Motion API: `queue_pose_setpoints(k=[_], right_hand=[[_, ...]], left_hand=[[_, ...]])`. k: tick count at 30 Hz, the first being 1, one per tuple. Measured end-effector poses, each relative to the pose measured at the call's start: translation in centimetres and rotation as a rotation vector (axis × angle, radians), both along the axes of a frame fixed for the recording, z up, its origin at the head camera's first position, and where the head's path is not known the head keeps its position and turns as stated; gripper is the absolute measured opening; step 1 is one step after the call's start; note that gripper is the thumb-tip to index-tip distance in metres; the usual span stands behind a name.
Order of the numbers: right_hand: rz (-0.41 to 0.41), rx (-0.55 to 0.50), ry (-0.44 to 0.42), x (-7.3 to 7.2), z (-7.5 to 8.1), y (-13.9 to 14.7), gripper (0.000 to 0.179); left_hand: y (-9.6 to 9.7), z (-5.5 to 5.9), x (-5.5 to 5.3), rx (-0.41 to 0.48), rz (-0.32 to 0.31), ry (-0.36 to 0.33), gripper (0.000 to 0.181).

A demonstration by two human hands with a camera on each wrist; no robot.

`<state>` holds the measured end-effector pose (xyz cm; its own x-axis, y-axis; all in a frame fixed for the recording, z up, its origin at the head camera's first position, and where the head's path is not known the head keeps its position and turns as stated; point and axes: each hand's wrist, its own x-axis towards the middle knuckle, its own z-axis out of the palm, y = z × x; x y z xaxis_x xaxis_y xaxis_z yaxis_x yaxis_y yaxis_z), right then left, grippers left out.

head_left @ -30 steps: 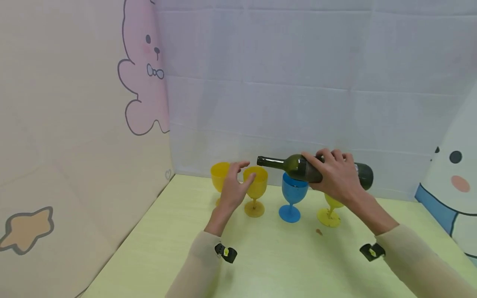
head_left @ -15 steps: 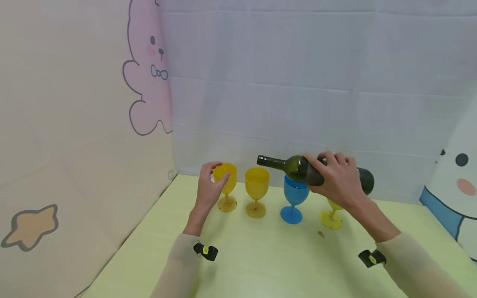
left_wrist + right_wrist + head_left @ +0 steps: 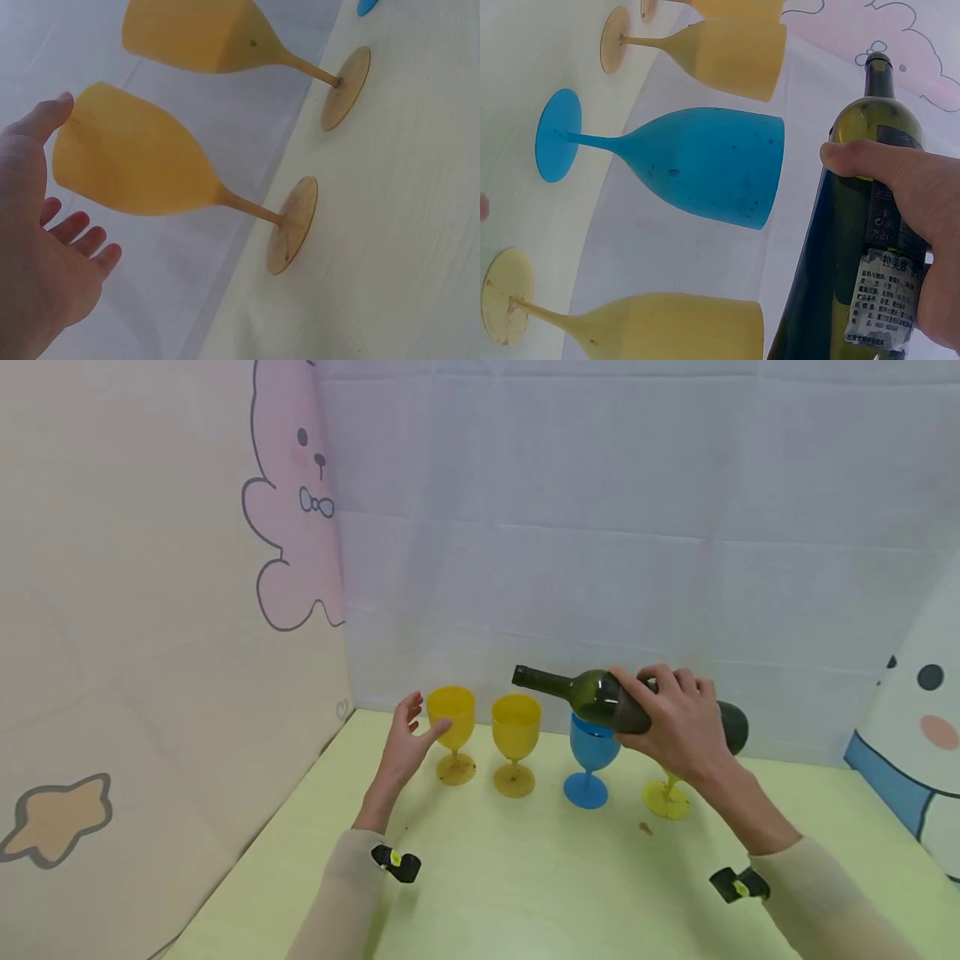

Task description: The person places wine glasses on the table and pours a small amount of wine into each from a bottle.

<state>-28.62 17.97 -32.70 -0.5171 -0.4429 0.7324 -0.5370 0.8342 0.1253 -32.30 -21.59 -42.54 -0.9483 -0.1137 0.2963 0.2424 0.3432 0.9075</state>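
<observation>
My right hand [image 3: 678, 722] grips a dark green wine bottle [image 3: 596, 697] around its body. The bottle lies nearly level, neck to the left and tipped slightly up, above the blue goblet [image 3: 592, 747]. In the right wrist view its label [image 3: 881, 300] faces the camera. My left hand [image 3: 408, 743] is beside the leftmost yellow goblet [image 3: 452, 718], fingers spread and thumb near its bowl. From the left wrist, the thumb overlaps that goblet's rim [image 3: 135, 154]. A second yellow goblet [image 3: 516, 727] stands between it and the blue one. The right hand mostly hides a lighter yellow goblet [image 3: 666, 797].
The goblets stand in a row on a pale yellow table [image 3: 525, 877], close to the white cloth backdrop [image 3: 562, 527]. A cartoon-printed wall [image 3: 150, 610] borders the left side. A small brown spot [image 3: 646, 828] lies near the lighter yellow goblet.
My left hand has moved left, from between the two left yellow goblets to the outer side of the leftmost one. The bottle's neck has risen slightly; the right hand keeps its grip.
</observation>
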Motion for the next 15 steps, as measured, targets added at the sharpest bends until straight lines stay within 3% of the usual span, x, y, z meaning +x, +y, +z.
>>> queue_pose_setpoints(k=[5, 15], right_hand=[[-0.003, -0.016, 0.003, 0.0, -0.1, 0.1, 0.097], [-0.008, -0.023, 0.011, 0.0, 0.2, 0.3, 0.094]], left_hand=[[0.2, -0.3, -0.4, -0.021, -0.041, -0.047, 0.099], [0.4, -0.5, -1.2, -0.041, -0.044, -0.063, 0.107]])
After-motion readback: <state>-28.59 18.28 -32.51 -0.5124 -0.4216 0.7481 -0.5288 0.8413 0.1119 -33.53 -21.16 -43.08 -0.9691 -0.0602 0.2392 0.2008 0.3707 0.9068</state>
